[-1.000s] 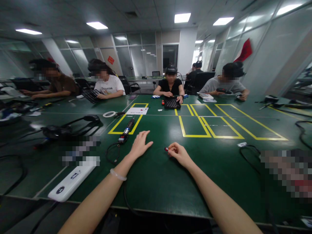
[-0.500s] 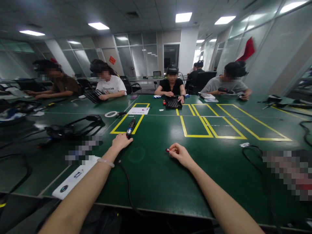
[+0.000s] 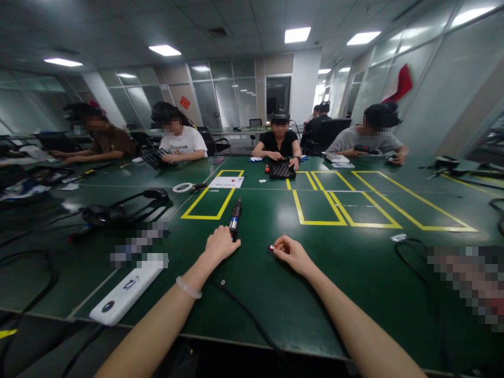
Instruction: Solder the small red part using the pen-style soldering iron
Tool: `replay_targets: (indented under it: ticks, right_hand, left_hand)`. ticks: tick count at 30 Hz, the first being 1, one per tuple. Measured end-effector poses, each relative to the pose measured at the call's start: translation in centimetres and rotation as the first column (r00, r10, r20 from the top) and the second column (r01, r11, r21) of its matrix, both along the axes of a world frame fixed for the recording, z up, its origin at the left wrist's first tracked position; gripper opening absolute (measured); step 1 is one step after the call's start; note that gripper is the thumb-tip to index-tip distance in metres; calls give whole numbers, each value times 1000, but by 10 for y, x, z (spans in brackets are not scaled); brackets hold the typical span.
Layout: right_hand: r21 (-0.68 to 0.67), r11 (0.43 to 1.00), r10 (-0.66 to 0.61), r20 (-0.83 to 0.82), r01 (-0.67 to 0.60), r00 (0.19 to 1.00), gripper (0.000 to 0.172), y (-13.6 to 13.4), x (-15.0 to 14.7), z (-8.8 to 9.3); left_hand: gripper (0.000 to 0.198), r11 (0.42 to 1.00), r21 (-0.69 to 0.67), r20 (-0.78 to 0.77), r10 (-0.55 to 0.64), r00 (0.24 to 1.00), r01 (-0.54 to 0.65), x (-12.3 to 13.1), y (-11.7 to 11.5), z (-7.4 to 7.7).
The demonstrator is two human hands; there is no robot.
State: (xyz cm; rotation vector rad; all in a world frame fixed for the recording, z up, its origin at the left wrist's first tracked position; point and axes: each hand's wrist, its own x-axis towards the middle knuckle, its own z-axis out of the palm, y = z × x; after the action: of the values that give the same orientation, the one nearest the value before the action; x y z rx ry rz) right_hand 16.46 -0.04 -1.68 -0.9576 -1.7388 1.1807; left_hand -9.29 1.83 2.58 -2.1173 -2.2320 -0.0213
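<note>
Left hand [image 3: 219, 244] gripping electric screwdriver [image 3: 235, 218], right hand [image 3: 289, 252] pinching small red part [image 3: 271, 247]

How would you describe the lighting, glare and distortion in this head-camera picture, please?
Head view: ceiling lights give even, soft light, with faint sheen on the green table; the wide-angle lens bows the walls and stretches the forearms; the left hand on the screwdriver and the right hand pinching a small red part look sharp; some patches are pixelated.
</note>
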Motion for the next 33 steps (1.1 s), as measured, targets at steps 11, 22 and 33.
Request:
replay_targets:
  ticks: [11,22,33]
  right_hand:
    - [122,992,-15,71,6,997,13,-3,-4,1]
    - [184,983,-49,180,16,982,8,0,-6,-6]
    - [269,962,-98,208,40,973,11,-4,-2,6]
  left_hand:
    - [53,981,43,54,-189,980,187,72,-30,-6]
    - [52,962,40,65,-273,960,270,94,-40,-7]
    - [62,977,24,81,-215,973,214,100,-43,-5]
